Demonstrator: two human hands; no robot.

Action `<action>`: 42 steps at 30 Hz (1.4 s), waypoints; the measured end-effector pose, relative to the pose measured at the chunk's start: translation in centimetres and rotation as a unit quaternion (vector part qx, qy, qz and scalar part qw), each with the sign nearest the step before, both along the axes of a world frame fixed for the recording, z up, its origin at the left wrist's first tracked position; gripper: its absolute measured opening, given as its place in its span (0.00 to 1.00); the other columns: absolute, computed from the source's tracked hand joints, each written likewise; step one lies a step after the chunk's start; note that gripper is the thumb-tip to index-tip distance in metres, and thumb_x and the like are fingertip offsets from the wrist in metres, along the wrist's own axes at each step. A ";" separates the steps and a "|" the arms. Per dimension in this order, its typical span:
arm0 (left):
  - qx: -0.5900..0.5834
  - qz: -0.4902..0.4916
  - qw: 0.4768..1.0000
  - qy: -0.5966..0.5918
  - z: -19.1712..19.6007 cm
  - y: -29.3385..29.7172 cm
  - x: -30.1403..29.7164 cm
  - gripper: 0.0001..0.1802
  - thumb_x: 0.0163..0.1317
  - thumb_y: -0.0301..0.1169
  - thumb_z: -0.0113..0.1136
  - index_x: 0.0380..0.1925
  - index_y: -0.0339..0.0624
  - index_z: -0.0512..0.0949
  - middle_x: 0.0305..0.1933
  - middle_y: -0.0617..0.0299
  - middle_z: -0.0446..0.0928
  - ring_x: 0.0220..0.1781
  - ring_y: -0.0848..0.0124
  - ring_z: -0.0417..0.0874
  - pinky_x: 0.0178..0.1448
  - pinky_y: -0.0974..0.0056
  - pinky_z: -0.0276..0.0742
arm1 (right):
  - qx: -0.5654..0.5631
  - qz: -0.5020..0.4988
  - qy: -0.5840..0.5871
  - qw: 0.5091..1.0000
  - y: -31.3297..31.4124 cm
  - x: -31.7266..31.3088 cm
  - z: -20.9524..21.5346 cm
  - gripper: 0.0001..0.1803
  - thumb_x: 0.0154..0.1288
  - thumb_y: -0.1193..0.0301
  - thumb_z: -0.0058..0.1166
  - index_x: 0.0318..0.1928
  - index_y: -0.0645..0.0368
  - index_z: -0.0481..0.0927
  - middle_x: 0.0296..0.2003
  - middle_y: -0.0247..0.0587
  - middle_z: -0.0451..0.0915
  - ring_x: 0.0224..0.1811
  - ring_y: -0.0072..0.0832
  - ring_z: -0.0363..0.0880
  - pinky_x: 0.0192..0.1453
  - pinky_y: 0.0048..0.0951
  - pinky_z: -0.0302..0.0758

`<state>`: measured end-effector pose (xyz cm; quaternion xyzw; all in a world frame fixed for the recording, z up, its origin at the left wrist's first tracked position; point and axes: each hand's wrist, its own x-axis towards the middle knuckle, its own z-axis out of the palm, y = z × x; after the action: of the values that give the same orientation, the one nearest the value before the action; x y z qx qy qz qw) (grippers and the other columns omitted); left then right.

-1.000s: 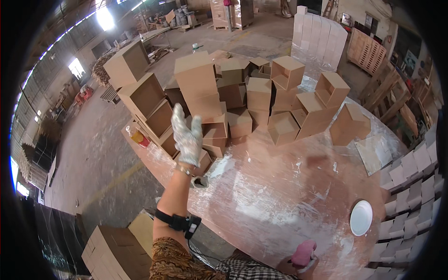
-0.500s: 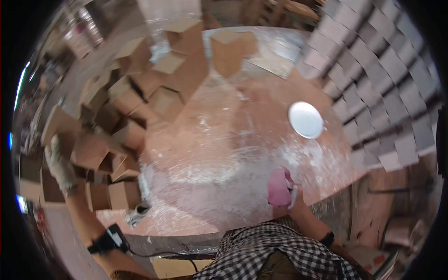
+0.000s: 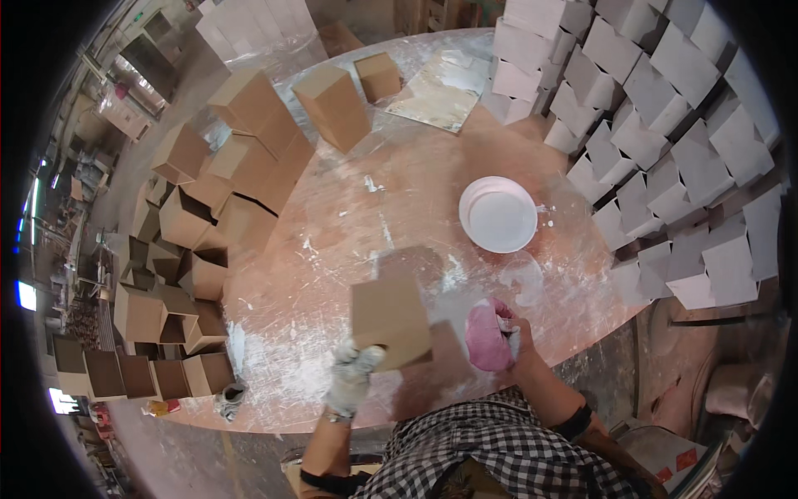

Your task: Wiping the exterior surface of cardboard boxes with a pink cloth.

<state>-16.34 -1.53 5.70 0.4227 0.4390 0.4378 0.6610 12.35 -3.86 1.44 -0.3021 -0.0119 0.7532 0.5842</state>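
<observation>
Cardboard box (image 3: 389, 320), brown, plain, roughly cubic; held just above the near edge of the round table (image 3: 391, 191), close in front of the person's body. Likely light and fairly stiff, though the thin walls would dent under a hard squeeze; the surface looks dry and dusty, so not slippery. Best taken by a lower corner or along an edge, where the board is strongest. Left hand (image 3: 353, 374), in a soiled white glove, closed on the box's lower left corner from beneath, forearm rising from the lower edge of the view, wrist bent upward. Right hand (image 3: 507, 337), bare, fingers wrapped tight round a pink cloth pad (image 3: 486, 337) (bunched, soft-looking), resting just beside the box on its right, forearm angled in from the lower right. Tabletop reddish-brown, smeared with white residue, heaviest near the front edge. White round dish (image 3: 497, 214) toward the right side of the table, well apart from the box. Stack of open brown boxes (image 3: 191, 249) crowding the left edge and far-left rim. Banked rows of white-coated boxes (image 3: 665, 141) along the right edge and far-right corner.
</observation>
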 end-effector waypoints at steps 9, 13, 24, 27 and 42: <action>-0.140 0.065 0.980 -0.125 -3.7 0.5 10.7 0.16 0.58 0.36 0.62 0.43 0.41 0.76 0.41 0.68 0.76 0.44 0.78 0.74 0.49 0.70 0.70 | -0.022 0.027 -0.108 0.994 4.1 9.7 0.8 0.15 0.52 0.78 0.51 0.43 0.63 0.77 0.35 0.39 0.80 0.35 0.27 0.80 0.41 0.27 0.78; -0.120 0.044 0.992 -0.008 -3.0 0.6 11.8 0.17 0.58 0.37 0.62 0.44 0.41 0.76 0.40 0.68 0.76 0.42 0.78 0.74 0.47 0.70 0.71 | -0.010 -0.014 -0.383 0.924 8.7 12.6 -1.7 0.13 0.50 0.78 0.52 0.40 0.64 0.77 0.32 0.35 0.79 0.34 0.23 0.78 0.39 0.24 0.75; -0.143 0.163 0.959 -0.180 -3.4 -0.4 14.0 0.24 0.57 0.39 0.63 0.51 0.40 0.72 0.49 0.60 0.76 0.51 0.69 0.76 0.53 0.64 0.75 | 0.131 0.298 -0.856 0.402 20.9 11.0 -0.4 0.10 0.48 0.70 0.51 0.33 0.57 0.80 0.32 0.51 0.80 0.35 0.45 0.80 0.39 0.42 0.74; -0.195 0.234 0.918 -0.253 -3.7 -2.0 14.3 0.28 0.58 0.39 0.61 0.55 0.39 0.67 0.54 0.55 0.73 0.56 0.63 0.74 0.60 0.56 0.73 | 0.134 0.314 -0.853 0.396 21.3 11.0 -0.5 0.11 0.49 0.68 0.50 0.33 0.58 0.79 0.33 0.51 0.80 0.37 0.46 0.79 0.41 0.42 0.75; -0.232 0.245 0.894 -0.296 -8.7 -6.7 10.5 0.29 0.61 0.42 0.56 0.56 0.35 0.65 0.56 0.51 0.71 0.56 0.59 0.75 0.59 0.54 0.74 | 0.092 0.176 -0.349 0.916 17.8 17.8 -1.0 0.19 0.45 0.80 0.55 0.43 0.67 0.76 0.35 0.37 0.79 0.34 0.25 0.77 0.41 0.24 0.75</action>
<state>-5.82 -8.19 -2.97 -0.0124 0.4019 0.5766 0.7112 30.10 13.95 0.42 -0.4837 -0.3368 0.6863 0.4262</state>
